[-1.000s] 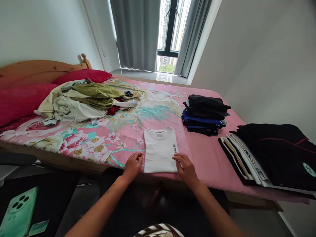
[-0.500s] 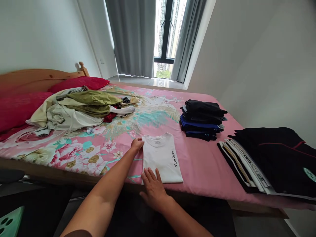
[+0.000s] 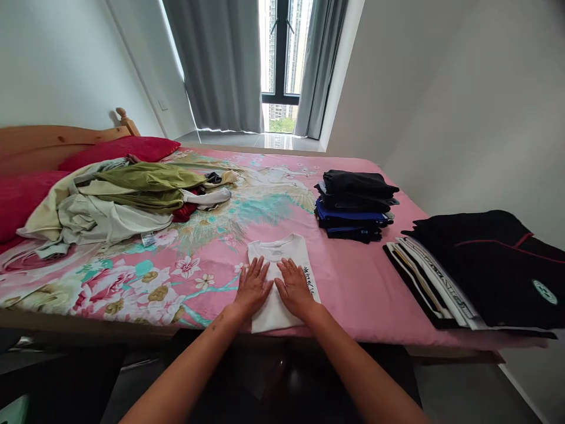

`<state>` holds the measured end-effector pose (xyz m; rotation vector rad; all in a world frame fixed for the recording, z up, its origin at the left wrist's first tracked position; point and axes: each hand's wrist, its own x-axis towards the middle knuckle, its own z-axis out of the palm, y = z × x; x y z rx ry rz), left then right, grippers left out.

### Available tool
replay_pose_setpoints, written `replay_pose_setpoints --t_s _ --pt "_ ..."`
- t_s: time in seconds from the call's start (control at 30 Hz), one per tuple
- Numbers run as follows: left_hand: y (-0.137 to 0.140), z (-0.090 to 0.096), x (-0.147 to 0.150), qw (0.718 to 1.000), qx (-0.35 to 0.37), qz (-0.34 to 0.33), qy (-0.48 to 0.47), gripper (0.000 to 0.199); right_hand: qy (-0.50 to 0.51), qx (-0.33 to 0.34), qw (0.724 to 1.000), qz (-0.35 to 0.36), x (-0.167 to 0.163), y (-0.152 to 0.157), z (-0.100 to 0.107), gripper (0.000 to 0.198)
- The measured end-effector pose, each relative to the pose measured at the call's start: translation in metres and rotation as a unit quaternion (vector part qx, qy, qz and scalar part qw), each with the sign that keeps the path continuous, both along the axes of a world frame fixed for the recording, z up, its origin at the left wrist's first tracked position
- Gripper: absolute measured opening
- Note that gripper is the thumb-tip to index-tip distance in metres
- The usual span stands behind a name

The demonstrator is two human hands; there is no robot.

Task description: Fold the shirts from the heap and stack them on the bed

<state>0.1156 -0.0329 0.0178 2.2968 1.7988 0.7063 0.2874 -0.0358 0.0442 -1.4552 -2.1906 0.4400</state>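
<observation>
A white T-shirt (image 3: 276, 309), folded into a rectangle with its collar toward the window, lies at the bed's near edge. Flat on its left half rests my left hand (image 3: 253, 285), fingers stretched out. My right hand (image 3: 295, 287) lies flat beside it, covering part of the dark lettering on the shirt. Both hands are open and press on the cloth without gripping it. Close to the right of the shirt is the pink, flower-patterned bed sheet (image 3: 353, 288).
A loose heap of clothes (image 3: 132, 203) lies on the left by the red pillows (image 3: 128, 148). Right of centre rises a stack of folded dark clothes (image 3: 357, 206). Farther right, a pile of folded shirts (image 3: 477, 271) with a black one on top reaches the bed's edge.
My left hand has let go of the shirt's upper left edge and now lies flat on it. My right hand has moved up from the hem to the middle. The view has shifted slightly.
</observation>
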Motion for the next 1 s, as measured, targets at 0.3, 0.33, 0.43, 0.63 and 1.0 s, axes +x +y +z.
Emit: replay_pose_setpoints --t_s 0.3,0.33,0.43,0.63,1.0 --pt "-0.025 -0.026 -0.007 0.995 -0.02 0.084 0.041 0.064 0.023 0.025 0.978 -0.206 0.082 0.01 -0.062 0.058" --pt "-0.03 -0.026 -0.007 0.995 -0.016 0.09 0.037 0.065 0.045 0.037 0.978 -0.198 0.087 0.002 -0.065 0.057" --pt "-0.049 -0.027 -0.003 0.995 -0.01 0.094 0.033 0.067 0.112 0.054 0.975 -0.183 0.096 -0.025 -0.067 0.054" --pt "-0.077 -0.027 0.005 0.995 -0.01 0.095 0.017 0.061 0.142 0.051 0.972 -0.178 0.09 -0.051 -0.051 0.043" --pt "-0.079 -0.024 0.011 0.992 -0.001 0.105 0.065 0.062 0.069 -0.105 0.961 -0.245 0.073 0.004 -0.017 0.023"
